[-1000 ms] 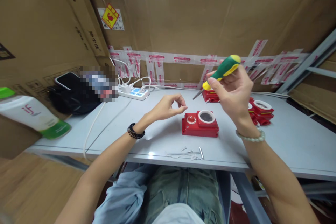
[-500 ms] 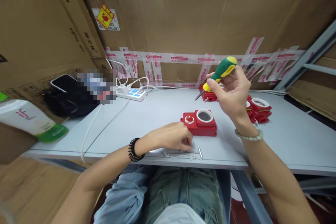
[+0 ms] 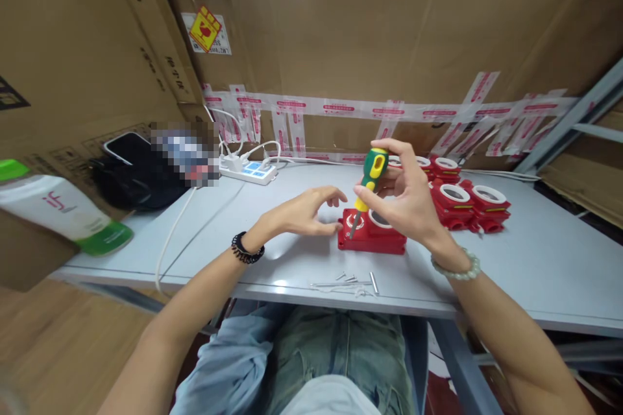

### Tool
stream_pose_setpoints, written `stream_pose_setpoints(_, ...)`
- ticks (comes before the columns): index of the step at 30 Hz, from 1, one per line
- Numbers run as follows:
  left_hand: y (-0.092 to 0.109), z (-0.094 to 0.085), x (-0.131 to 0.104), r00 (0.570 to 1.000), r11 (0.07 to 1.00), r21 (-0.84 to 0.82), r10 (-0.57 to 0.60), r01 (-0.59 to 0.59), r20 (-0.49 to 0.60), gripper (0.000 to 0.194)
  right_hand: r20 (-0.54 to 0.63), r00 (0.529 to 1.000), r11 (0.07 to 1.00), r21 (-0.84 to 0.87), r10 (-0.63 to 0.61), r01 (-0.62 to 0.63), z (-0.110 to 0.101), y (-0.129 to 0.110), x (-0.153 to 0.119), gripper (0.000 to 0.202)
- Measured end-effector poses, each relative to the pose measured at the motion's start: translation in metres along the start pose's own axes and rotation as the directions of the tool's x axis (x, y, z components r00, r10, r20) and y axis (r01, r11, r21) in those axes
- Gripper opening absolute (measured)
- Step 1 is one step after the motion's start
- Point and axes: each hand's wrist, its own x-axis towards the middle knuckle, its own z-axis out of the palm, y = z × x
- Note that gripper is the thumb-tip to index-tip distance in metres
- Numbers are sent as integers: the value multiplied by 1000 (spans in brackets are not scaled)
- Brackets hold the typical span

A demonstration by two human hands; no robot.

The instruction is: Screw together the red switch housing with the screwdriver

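My right hand point(image 3: 406, 198) grips a green and yellow screwdriver point(image 3: 372, 175) and holds it tip down over a red box point(image 3: 372, 244). The screwdriver's tip is in front of the box's round knob, near its left front part; whether it touches a screw I cannot tell. My left hand point(image 3: 311, 209) is at the box's left end, thumb at its corner and fingers apart and curved. Part of the box's white ring is behind my right hand. Several small screws point(image 3: 350, 278) and a thin metal rod with a crossbar point(image 3: 374, 283) lie near the table's front edge.
More red boxes with white rings point(image 3: 455, 198) stand at the right rear. A white power strip point(image 3: 248, 170) with plugs sits at the back left, beside a black bag point(image 3: 141, 175). A white and green bottle point(image 3: 63, 207) is at far left. Cardboard point(image 3: 341, 26) walls the back.
My right hand has lowered the screwdriver and moved it left, onto the red box. My left hand has left the screws at the front edge and come up to the box's left end.
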Motion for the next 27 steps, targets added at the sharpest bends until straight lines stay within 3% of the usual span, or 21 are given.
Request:
stream_pose_setpoints(2,-4,8,2,997,999,-42,19,-16,68,63,38,999,1000,-1,11,-11,4,0,-3,60)
stream_pose_setpoints(4,-4,16,3,992,997,-68,39,-31,123,69,45,999,1000,-5,13,-13,7,0,-5,60)
stream_pose_setpoints(7,-2,22,5,987,996,-87,26,-12,158,62,26,1000,1000,-15,5,-4,7,1,-5,59)
stream_pose_setpoints(16,-2,21,7,991,994,-106,24,-10,131,58,45,998,996,-82,-37,41,5,2,-4,59)
stream_pose_setpoints(19,-2,22,7,991,995,-99,7,6,131,54,60,986,960,-226,-158,168,8,-2,-8,55)
stream_pose_setpoints(22,-2,22,7,989,996,-84,-11,24,144,52,19,956,834,-484,-291,264,11,-10,-9,42)
stream_pose_setpoints(24,-3,22,7,989,997,-73,-4,15,146,54,-16,950,761,-602,-313,241,12,-15,-8,35)
stream_pose_setpoints(27,-4,21,7,989,998,-55,9,-1,149,59,-31,968,778,-602,-248,180,9,-24,-3,25)
